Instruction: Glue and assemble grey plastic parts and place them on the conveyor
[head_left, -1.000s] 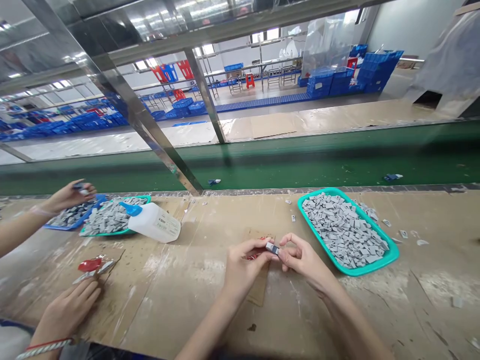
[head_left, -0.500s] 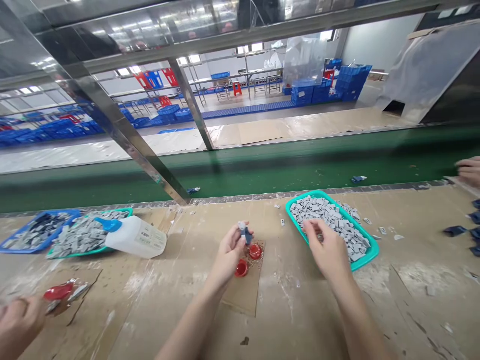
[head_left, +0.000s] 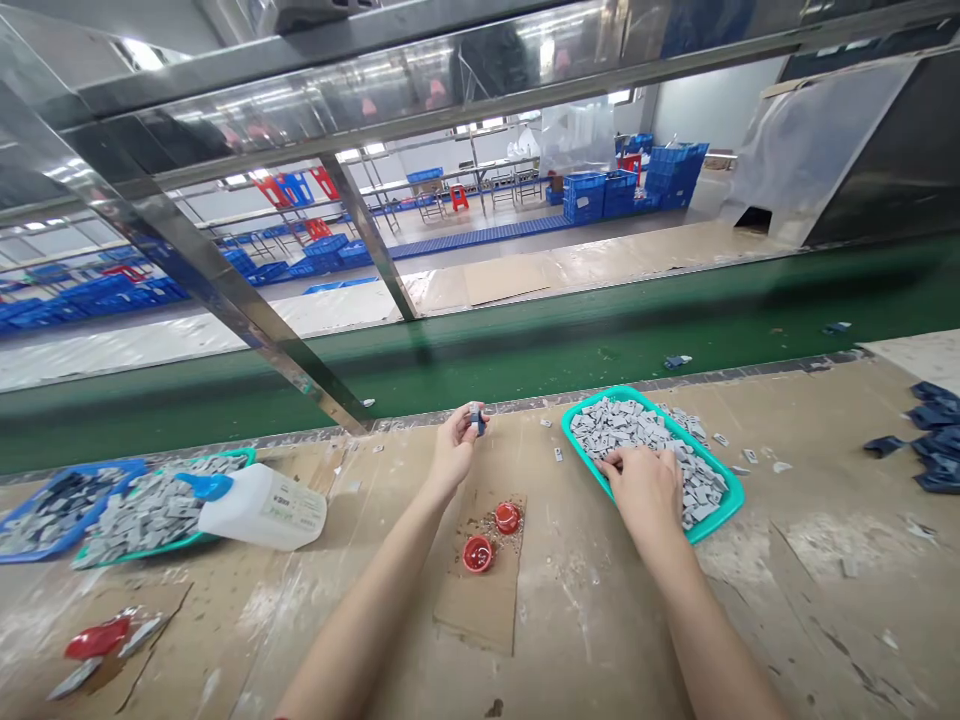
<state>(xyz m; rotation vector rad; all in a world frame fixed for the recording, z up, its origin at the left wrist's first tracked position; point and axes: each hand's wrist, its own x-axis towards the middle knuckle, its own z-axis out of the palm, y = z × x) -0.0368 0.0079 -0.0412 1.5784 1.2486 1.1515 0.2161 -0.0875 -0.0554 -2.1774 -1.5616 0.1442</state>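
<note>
My left hand (head_left: 453, 450) pinches a small dark-blue and grey plastic part (head_left: 477, 420) near the table's far edge. My right hand (head_left: 646, 490) is over the left side of a teal basket (head_left: 727, 520) heaped with small grey plastic pieces (head_left: 622, 422). Its fingers are curled down at the pieces; whatever is between the fingertips is hidden. Between my forearms, two small red cups (head_left: 478, 553) with wet, shiny insides stand on a cardboard piece (head_left: 480, 615).
Left of me, a white bottle with a blue cap (head_left: 274, 508) leans on another teal basket of grey pieces (head_left: 161, 505), beside a blue basket (head_left: 37, 545). A green belt (head_left: 525, 350) runs beyond the table, under a slanting metal post (head_left: 247, 305). Dark-blue parts (head_left: 937, 440) are piled at right.
My left hand has moved away from the red cups toward the belt with the part. My right hand has come down onto the grey pieces. Other people's hands at both sides have left view.
</note>
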